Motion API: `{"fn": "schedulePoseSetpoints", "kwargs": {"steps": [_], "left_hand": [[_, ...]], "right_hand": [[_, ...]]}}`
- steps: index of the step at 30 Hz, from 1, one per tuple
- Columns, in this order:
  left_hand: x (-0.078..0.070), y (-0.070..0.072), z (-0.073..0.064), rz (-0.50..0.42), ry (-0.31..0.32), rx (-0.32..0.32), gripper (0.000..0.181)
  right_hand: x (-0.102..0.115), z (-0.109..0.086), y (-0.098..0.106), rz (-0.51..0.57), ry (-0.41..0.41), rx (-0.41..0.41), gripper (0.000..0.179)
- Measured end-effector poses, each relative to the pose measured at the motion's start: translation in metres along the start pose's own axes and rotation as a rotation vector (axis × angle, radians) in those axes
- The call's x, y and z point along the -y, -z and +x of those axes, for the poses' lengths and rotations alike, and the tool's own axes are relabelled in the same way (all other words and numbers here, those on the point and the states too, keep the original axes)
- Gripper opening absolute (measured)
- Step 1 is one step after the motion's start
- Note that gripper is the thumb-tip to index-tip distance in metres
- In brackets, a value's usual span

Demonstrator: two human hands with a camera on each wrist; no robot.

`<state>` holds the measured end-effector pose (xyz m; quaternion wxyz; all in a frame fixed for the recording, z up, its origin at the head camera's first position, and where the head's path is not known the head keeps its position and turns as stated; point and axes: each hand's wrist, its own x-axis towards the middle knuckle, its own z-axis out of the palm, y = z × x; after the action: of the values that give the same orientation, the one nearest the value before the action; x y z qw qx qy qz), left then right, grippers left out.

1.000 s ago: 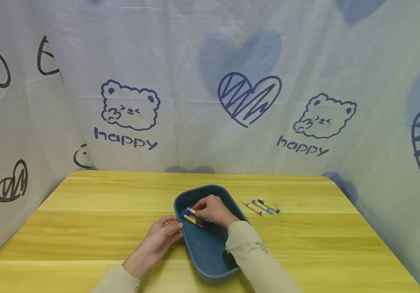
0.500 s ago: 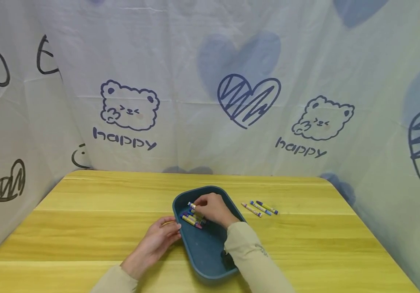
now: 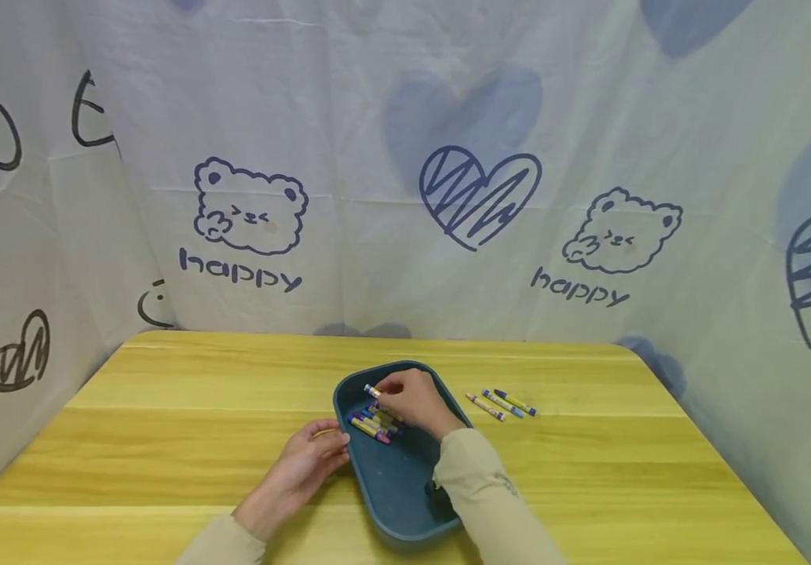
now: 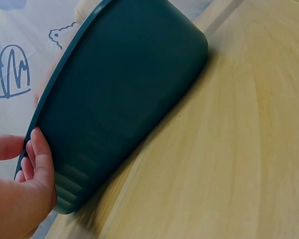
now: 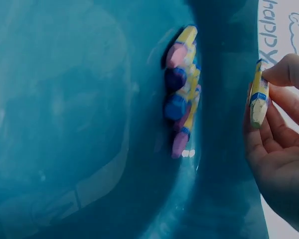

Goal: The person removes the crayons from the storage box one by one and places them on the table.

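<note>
A deep blue-green plastic bin (image 3: 398,490) stands on the table, long side angled. My left hand (image 3: 312,463) holds its left rim, thumb and fingers on either side of the edge in the left wrist view. Over the far end of the bin, my right hand (image 3: 412,400) pinches a crayon (image 5: 259,97) with a yellow wrapper, blue bands and pale green tip. Below it, several crayons (image 5: 182,107) lie side by side on the bin's floor against the wall, with pink, dark blue, blue and purple ends.
Three more crayons lie on the wooden table (image 3: 165,439) right of the bin, the nearest a pale-tipped crayon (image 3: 484,406). A printed white cloth (image 3: 363,235) hangs behind the table and along both sides.
My right hand has risen slightly from the row in the bin with the crayon between its fingers, so more of the crayons below show. The left hand has stayed at the rim.
</note>
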<state>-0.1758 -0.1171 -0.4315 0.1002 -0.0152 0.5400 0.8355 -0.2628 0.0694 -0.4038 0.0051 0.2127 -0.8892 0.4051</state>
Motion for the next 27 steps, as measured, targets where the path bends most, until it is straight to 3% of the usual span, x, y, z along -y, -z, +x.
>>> {"fn": "schedulePoseSetpoints", "kwargs": {"steps": [7, 14, 21, 27], "left_hand": [[0.000, 0.002, -0.001, 0.005, -0.007, -0.007, 0.033], [0.000, 0.000, -0.001, -0.020, -0.019, -0.002, 0.030], [0.000, -0.001, -0.001, -0.021, -0.019, -0.016, 0.027], [0.001, 0.000, 0.000, -0.019, -0.008, -0.020, 0.028]], "right_hand": [[0.006, 0.003, 0.014, 0.039, -0.032, -0.006, 0.016], [0.015, 0.018, 0.057, 0.025, -0.086, -0.032, 0.020], [0.004, 0.025, 0.101, -0.077, -0.117, -0.021, 0.026], [-0.015, 0.022, 0.118, -0.117, -0.132, -0.032, 0.025]]}}
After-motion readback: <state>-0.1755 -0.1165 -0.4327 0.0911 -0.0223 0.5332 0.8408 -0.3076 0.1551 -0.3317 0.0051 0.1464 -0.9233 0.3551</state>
